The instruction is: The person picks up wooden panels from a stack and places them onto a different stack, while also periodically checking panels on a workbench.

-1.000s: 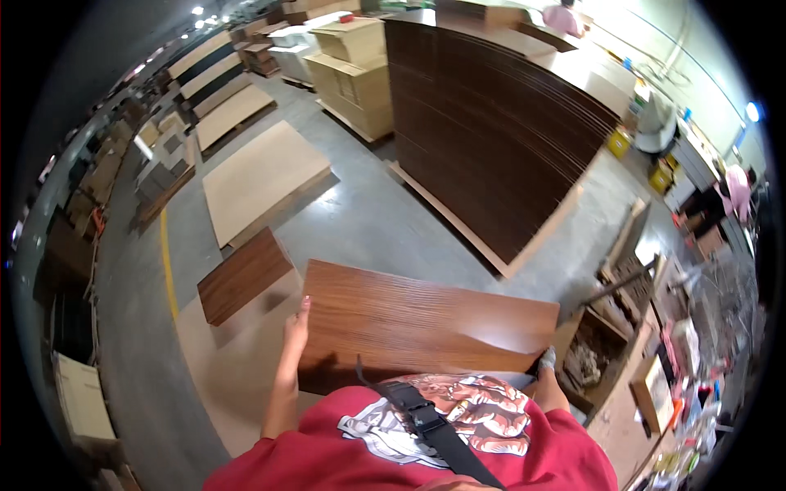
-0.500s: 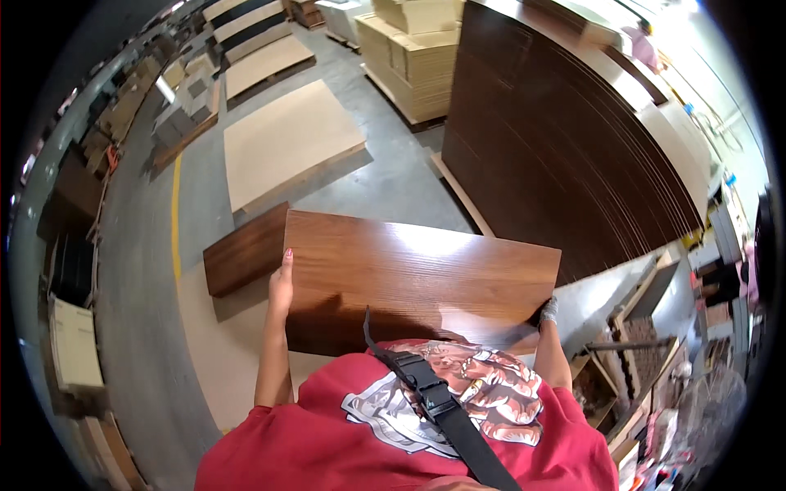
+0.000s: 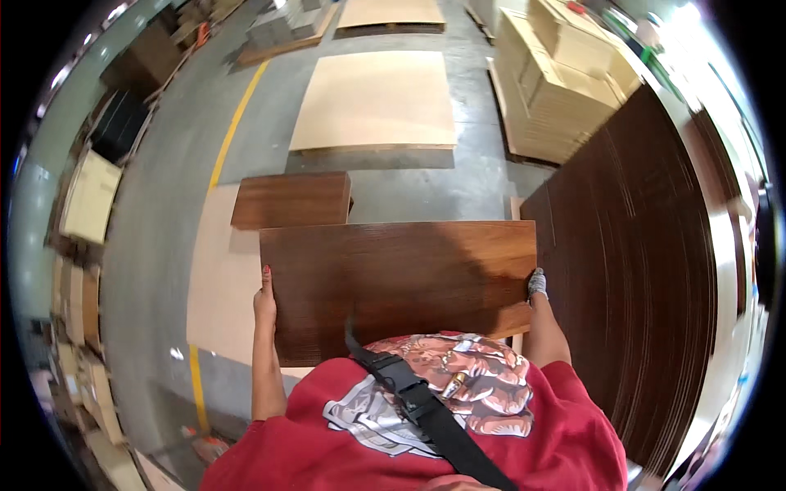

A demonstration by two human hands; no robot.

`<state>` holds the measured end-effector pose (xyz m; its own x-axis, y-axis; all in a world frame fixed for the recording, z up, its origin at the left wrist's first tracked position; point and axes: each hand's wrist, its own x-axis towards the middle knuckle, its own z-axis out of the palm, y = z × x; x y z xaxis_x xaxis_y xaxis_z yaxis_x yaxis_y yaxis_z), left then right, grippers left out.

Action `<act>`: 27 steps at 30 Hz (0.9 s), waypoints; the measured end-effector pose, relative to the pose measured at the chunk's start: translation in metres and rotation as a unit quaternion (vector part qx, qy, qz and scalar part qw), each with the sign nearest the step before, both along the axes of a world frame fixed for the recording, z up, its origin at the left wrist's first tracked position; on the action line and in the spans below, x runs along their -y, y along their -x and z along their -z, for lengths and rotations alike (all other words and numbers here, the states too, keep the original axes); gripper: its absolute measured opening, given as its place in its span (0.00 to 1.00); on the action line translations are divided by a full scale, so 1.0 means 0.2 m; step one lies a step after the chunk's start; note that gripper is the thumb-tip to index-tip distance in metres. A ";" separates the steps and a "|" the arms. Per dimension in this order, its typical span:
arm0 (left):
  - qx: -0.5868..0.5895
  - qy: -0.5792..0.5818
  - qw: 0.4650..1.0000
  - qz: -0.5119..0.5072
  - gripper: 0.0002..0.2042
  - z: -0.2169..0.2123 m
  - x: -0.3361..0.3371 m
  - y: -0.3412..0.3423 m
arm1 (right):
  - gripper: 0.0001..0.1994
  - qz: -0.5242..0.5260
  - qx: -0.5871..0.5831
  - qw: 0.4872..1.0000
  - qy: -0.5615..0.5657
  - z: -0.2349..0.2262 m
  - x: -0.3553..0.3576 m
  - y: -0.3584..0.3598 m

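A wide brown wood-grain board is held up in front of my body, its broad face toward me. My left hand grips the board's left edge, thumb lying along the face. At the right edge my right hand, covered by a grey glove, is closed on the same board; its other fingers are hidden behind. Just beyond, a brown wood-grain stack or panel lies on a large pale board low over the floor.
Tall dark brown panels stand close on my right. Ahead lies a pallet of pale boards; beyond it to the right is a stack of yellowish boards. A yellow floor line runs along the left, with cartons farther out.
My view has swung to the right's opposite side, so the dark panels now sit farther right. The held board has turned with me and now faces the pale board with the brown stack.
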<state>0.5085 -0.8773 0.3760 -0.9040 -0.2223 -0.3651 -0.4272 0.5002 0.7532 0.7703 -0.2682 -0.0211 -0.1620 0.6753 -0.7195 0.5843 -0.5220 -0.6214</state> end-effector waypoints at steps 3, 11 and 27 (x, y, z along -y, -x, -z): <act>-0.059 0.033 0.997 -0.044 0.45 0.01 -0.18 0.14 | 0.26 -0.049 -0.007 0.998 0.050 -0.06 -0.10 0.45; -0.019 0.045 0.994 -0.094 0.46 -0.24 -0.30 0.57 | 0.28 -0.082 -0.048 0.990 0.102 -0.03 -0.18 1.32; -0.033 0.037 0.984 -0.170 0.45 -0.38 0.57 -0.24 | 0.30 -0.208 -0.092 0.970 0.085 -0.40 0.61 0.93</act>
